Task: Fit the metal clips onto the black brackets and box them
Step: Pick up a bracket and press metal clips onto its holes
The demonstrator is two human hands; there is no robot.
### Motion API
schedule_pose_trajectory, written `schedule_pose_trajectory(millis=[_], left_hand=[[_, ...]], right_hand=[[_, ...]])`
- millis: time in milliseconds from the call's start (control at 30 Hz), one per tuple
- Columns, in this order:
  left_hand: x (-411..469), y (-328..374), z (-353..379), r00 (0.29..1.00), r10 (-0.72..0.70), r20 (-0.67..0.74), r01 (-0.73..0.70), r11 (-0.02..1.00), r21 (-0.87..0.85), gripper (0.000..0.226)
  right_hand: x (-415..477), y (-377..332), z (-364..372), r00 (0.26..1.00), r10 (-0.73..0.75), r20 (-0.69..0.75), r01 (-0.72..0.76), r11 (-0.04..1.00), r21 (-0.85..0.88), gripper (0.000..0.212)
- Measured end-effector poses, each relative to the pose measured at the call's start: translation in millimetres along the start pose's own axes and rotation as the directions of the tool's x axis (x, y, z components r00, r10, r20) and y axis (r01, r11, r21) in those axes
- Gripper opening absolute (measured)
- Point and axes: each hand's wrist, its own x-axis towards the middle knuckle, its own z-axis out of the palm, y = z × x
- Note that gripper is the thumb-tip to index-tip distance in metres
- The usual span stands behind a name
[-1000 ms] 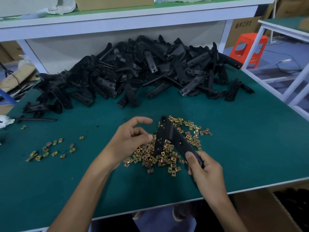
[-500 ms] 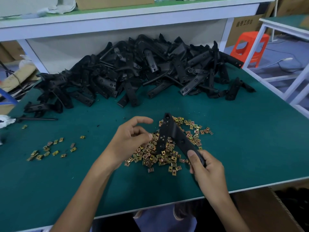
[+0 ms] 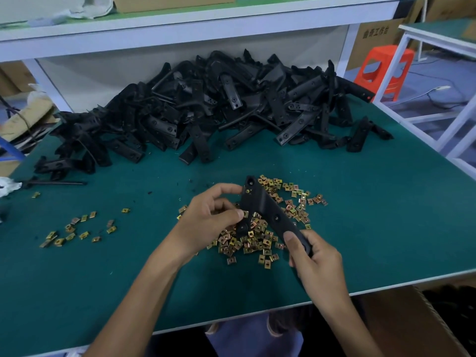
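My right hand (image 3: 316,261) grips the near end of a black bracket (image 3: 262,204), which slants up and away over a heap of gold metal clips (image 3: 247,240). A gold clip (image 3: 247,190) shows at the bracket's far end. My left hand (image 3: 206,217) is at that end, index fingertip by the clip and thumb against the bracket's left edge, pinching it. A big pile of black brackets (image 3: 206,106) lies at the back of the green table (image 3: 373,215).
A smaller scatter of clips (image 3: 77,228) lies at the left. An open cardboard box (image 3: 401,325) sits below the table's front edge at the right. A white shelf (image 3: 180,29) runs over the back. An orange stool (image 3: 383,70) stands beyond the right edge.
My left hand left the clip heap and closed on the bracket's far end. The right hand tilted the bracket slightly toward the left hand.
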Motion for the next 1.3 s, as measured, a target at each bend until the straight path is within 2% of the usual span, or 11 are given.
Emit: schedule_pose_trajectory(millis=[100, 200, 267, 367, 633, 700, 733, 867, 1000, 1133, 1300], left_hand=[[-2, -3, -1, 0.999, 0.013, -0.046, -0.013, 1.000, 0.000, 0.031], [1, -7, -14, 0.986, 0.017, -0.167, -0.017, 1.000, -0.001, 0.027], [3, -17, -37, 0.960, 0.011, -0.281, 0.036, 0.986, 0.161, 0.021], [-3, -40, -82, 0.895, 0.068, -0.441, 0.197, 0.825, 0.529, 0.014], [-41, -75, -178, 0.737, -0.022, -0.676, 0.564, 0.571, 0.597, 0.014], [-42, -76, -180, 0.754, 0.015, -0.656, 0.582, 0.448, 0.679, 0.019], [-40, -76, -176, 0.773, 0.057, -0.631, 0.553, 0.427, 0.716, 0.021], [-12, -61, -125, 0.860, 0.128, -0.494, 0.309, 0.640, 0.703, 0.012], [26, -51, -62, 0.954, 0.134, -0.268, 0.119, 0.651, 0.750, 0.015], [46, -53, -34, 0.971, 0.079, -0.226, 0.142, 0.570, 0.810, 0.026], [54, -48, -33, 0.971, 0.018, -0.237, 0.167, 0.655, 0.737, 0.010]], right_hand=[[0, 0, 0, 1.000, 0.006, -0.016, -0.005, 1.000, 0.014, 0.042], [1, 1, -1, 0.998, 0.044, -0.052, -0.040, 0.996, 0.080, 0.042], [2, 1, -2, 0.996, 0.062, -0.066, -0.054, 0.992, 0.111, 0.044], [2, 2, -2, 0.996, 0.065, -0.063, -0.058, 0.992, 0.112, 0.045], [4, 5, 1, 0.996, 0.063, -0.055, -0.057, 0.993, 0.107, 0.047], [4, 6, 1, 0.997, 0.049, -0.059, -0.044, 0.995, 0.094, 0.047], [4, 7, 1, 0.997, 0.047, -0.060, -0.041, 0.995, 0.093, 0.046], [4, 6, 1, 0.997, 0.045, -0.058, -0.040, 0.995, 0.096, 0.043], [3, 4, 0, 0.997, 0.040, -0.064, -0.035, 0.997, 0.072, 0.049], [2, 5, 0, 0.997, 0.048, -0.066, -0.043, 0.996, 0.073, 0.055], [2, 5, 0, 0.997, 0.043, -0.070, -0.039, 0.998, 0.058, 0.054]])
